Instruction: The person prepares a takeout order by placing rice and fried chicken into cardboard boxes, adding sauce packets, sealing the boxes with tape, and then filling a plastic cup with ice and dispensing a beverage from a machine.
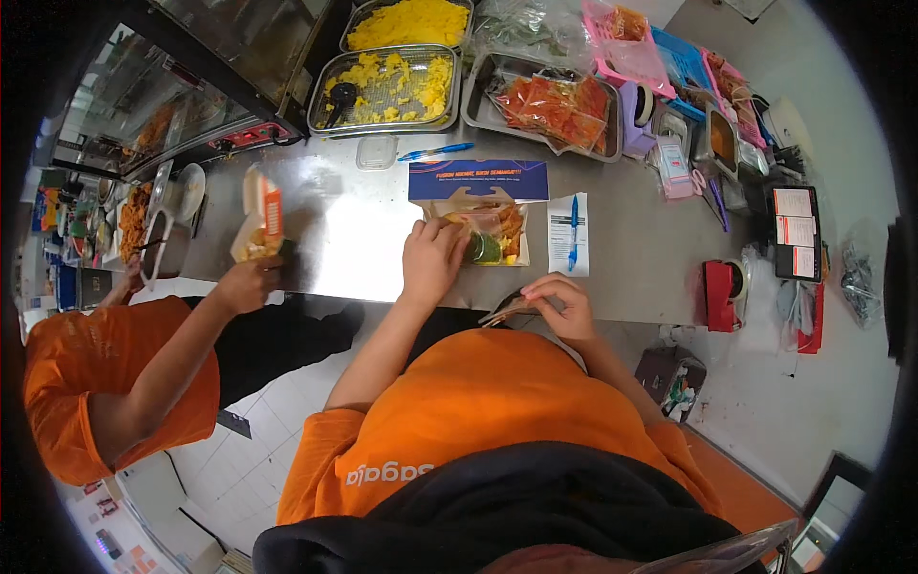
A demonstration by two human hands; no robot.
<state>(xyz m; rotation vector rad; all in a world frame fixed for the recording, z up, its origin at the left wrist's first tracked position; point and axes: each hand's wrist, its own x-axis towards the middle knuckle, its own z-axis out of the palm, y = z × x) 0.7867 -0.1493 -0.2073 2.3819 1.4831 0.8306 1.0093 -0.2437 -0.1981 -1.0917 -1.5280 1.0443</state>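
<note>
A cardboard meal box with a blue printed lid lies open before me on the steel counter. Fried food, yellow bits and a clear packet of green sauce are inside. My left hand reaches into the box's left side, its fingers on a clear packet; whether they grip it is hidden. My right hand pinches a thin flat item, perhaps a packet, at the counter's front edge. Right of the box, a blue pen rests on a printed paper slip.
Behind stand metal trays of yellow food and red sachets. A red tape dispenser sits at the right. At the left, a co-worker's hand holds a small food carton over the counter, near a glass display case.
</note>
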